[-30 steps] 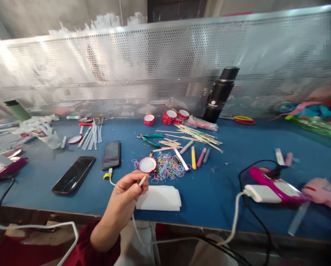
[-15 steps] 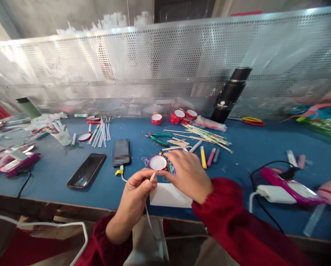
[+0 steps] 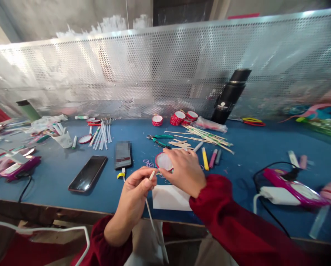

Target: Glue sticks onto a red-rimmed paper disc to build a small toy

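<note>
My left hand (image 3: 136, 188) is closed in a pinch on a short wooden stick (image 3: 152, 175), held just above the near edge of the blue table (image 3: 245, 151). My right hand (image 3: 183, 170) is closed round a round red-rimmed lid (image 3: 163, 161) with a white face, tilted up off the table beside the stick's tip. Under the right hand lies a white folded sheet (image 3: 169, 198). The heap of coloured rubber bands (image 3: 149, 163) is mostly hidden behind that hand.
Two phones (image 3: 88, 173) (image 3: 123, 155) lie to the left. Green pliers (image 3: 158, 139), wooden sticks (image 3: 201, 135), markers (image 3: 205, 159), red tape rolls (image 3: 179, 117) and a black flask (image 3: 228, 96) stand behind. A pink glue gun (image 3: 290, 181) with cables is at right. A perforated metal screen (image 3: 165, 66) backs the table.
My right hand came in from the right, reached over the rubber bands and picked the red-rimmed lid up off the table. My left hand kept its pinch on the stick.
</note>
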Demonstrator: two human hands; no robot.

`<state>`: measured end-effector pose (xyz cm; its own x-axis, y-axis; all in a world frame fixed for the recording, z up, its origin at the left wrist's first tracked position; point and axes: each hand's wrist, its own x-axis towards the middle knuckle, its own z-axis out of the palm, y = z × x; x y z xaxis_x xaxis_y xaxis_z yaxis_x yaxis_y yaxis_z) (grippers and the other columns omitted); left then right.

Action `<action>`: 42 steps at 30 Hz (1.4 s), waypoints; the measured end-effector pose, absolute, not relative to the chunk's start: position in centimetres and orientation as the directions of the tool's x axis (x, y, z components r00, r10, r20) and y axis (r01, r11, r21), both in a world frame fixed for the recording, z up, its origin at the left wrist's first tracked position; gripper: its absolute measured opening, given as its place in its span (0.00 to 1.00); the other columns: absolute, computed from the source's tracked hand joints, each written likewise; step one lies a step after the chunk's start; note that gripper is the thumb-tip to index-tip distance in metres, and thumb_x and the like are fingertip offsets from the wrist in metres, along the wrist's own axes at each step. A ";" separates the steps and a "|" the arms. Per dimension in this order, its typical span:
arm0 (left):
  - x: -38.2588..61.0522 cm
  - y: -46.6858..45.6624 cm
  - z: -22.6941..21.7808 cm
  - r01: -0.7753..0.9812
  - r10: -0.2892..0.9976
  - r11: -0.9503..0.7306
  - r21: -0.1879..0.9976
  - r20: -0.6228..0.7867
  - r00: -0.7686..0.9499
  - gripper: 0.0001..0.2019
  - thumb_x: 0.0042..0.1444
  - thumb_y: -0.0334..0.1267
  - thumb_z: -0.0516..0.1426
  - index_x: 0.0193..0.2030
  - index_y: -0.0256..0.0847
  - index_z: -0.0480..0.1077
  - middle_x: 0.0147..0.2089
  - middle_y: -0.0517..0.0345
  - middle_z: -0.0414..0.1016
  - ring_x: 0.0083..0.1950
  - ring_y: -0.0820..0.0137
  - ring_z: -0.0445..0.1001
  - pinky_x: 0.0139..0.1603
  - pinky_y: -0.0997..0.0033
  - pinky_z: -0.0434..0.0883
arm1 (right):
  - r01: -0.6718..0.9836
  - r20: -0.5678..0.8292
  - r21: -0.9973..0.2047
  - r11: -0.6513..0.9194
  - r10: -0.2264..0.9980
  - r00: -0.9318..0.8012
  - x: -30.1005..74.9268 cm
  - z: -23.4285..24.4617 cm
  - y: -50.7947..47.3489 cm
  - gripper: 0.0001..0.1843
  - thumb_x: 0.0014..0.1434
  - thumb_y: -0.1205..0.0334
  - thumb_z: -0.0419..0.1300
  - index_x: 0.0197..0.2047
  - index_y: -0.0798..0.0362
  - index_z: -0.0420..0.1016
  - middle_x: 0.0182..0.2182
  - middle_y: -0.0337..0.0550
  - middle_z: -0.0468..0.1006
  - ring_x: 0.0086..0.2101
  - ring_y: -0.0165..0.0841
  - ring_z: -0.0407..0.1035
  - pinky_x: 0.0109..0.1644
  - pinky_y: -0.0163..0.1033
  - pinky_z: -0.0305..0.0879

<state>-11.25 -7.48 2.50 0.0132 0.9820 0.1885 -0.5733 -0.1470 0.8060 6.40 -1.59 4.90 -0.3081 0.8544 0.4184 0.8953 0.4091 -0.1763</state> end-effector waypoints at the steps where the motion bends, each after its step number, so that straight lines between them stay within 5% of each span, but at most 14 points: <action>1: -11.2 -7.4 2.7 -0.573 0.983 -0.144 0.807 0.184 0.012 0.16 0.48 0.49 0.75 0.40 0.44 0.86 0.33 0.57 0.75 0.34 0.74 0.69 0.36 0.74 0.66 | 0.859 0.448 -0.285 0.426 0.851 -0.273 7.3 5.1 -1.9 0.32 0.63 0.50 0.63 0.66 0.55 0.70 0.60 0.59 0.79 0.60 0.53 0.71 0.65 0.61 0.60; 3: -11.0 -7.3 3.4 -0.576 0.987 -0.128 0.808 0.163 0.009 0.16 0.46 0.49 0.76 0.39 0.44 0.86 0.34 0.57 0.77 0.34 0.74 0.70 0.36 0.75 0.67 | 0.671 0.452 -0.593 0.444 0.874 -0.179 9.3 5.2 -2.6 0.36 0.62 0.48 0.64 0.70 0.52 0.66 0.63 0.58 0.75 0.60 0.50 0.72 0.61 0.57 0.68; 6: -10.2 -6.8 4.6 -0.581 0.990 -0.107 0.807 0.138 0.008 0.17 0.43 0.49 0.77 0.37 0.44 0.87 0.34 0.57 0.79 0.33 0.75 0.71 0.34 0.78 0.67 | 0.141 0.248 -0.958 0.251 0.968 -0.037 12.2 4.7 -4.0 0.33 0.63 0.45 0.61 0.68 0.44 0.66 0.59 0.53 0.79 0.50 0.46 0.79 0.46 0.51 0.78; 9: -8.6 -6.4 5.3 -0.585 0.993 -0.067 0.809 0.112 0.040 0.19 0.40 0.50 0.78 0.37 0.42 0.86 0.32 0.57 0.78 0.32 0.76 0.70 0.33 0.78 0.67 | -0.293 0.085 -0.955 0.053 0.992 -0.097 14.0 4.4 -5.5 0.27 0.64 0.43 0.56 0.64 0.42 0.72 0.58 0.51 0.80 0.48 0.47 0.80 0.45 0.54 0.79; 13: -6.4 -6.3 4.9 -0.610 0.993 0.033 0.792 0.043 0.109 0.20 0.41 0.49 0.77 0.39 0.39 0.86 0.31 0.57 0.78 0.31 0.77 0.70 0.34 0.80 0.67 | -0.458 0.009 -0.888 -0.041 0.994 -0.106 14.2 4.5 -6.9 0.27 0.64 0.43 0.56 0.61 0.45 0.76 0.57 0.51 0.80 0.47 0.45 0.79 0.44 0.52 0.79; 16: -5.4 -6.3 4.0 -0.626 0.988 0.103 0.773 -0.008 0.153 0.20 0.43 0.48 0.77 0.41 0.39 0.86 0.32 0.56 0.77 0.33 0.77 0.71 0.35 0.80 0.67 | -0.347 0.073 -0.935 0.075 0.997 0.019 13.9 4.0 -7.7 0.26 0.68 0.41 0.55 0.62 0.44 0.75 0.57 0.50 0.80 0.42 0.39 0.77 0.39 0.44 0.77; 18: -5.1 -6.2 3.4 -0.633 0.984 0.126 0.764 -0.015 0.178 0.20 0.44 0.47 0.77 0.42 0.39 0.86 0.32 0.56 0.77 0.33 0.77 0.71 0.35 0.80 0.67 | -0.101 0.255 -0.960 0.261 0.965 0.069 13.8 3.3 -8.4 0.25 0.70 0.44 0.55 0.66 0.41 0.72 0.60 0.47 0.77 0.45 0.37 0.76 0.44 0.43 0.77; 21: -5.2 -6.0 3.0 -0.642 0.980 0.130 0.756 -0.001 0.197 0.20 0.46 0.47 0.76 0.42 0.38 0.86 0.32 0.56 0.76 0.33 0.77 0.71 0.34 0.81 0.66 | 0.314 0.553 -0.785 0.535 0.832 -0.037 13.8 2.4 -9.3 0.30 0.70 0.52 0.59 0.73 0.40 0.63 0.68 0.45 0.68 0.61 0.41 0.69 0.64 0.47 0.69; 23: -5.2 -5.9 2.9 -0.648 0.979 0.134 0.749 0.003 0.206 0.20 0.47 0.47 0.76 0.42 0.37 0.85 0.32 0.56 0.76 0.33 0.77 0.71 0.34 0.81 0.66 | 0.442 0.658 -0.633 0.636 0.742 -0.125 13.7 2.1 -9.7 0.35 0.69 0.56 0.61 0.76 0.43 0.58 0.71 0.46 0.64 0.68 0.42 0.61 0.71 0.46 0.62; 29: -5.3 -5.5 2.5 -0.676 0.979 0.126 0.726 0.018 0.202 0.19 0.49 0.47 0.75 0.41 0.35 0.85 0.32 0.57 0.74 0.32 0.78 0.70 0.33 0.81 0.66 | 0.527 0.759 -0.473 0.706 0.630 -0.162 12.6 1.4 -9.6 0.37 0.65 0.54 0.67 0.72 0.55 0.59 0.65 0.54 0.70 0.65 0.43 0.65 0.69 0.46 0.63; 42: -5.5 -5.3 2.4 -0.694 0.979 0.177 0.698 -0.053 0.196 0.21 0.45 0.47 0.77 0.41 0.35 0.83 0.30 0.57 0.76 0.30 0.77 0.70 0.33 0.80 0.68 | 0.637 0.787 -0.324 0.699 0.573 -0.228 11.4 0.8 -10.2 0.37 0.66 0.42 0.64 0.67 0.59 0.64 0.59 0.57 0.76 0.60 0.46 0.71 0.62 0.51 0.71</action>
<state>-5.47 -5.27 2.43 0.1960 0.9792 -0.0529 -0.6936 0.1766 0.6984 11.43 -10.22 0.84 -0.2282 0.5729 0.7872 0.6371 0.6992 -0.3242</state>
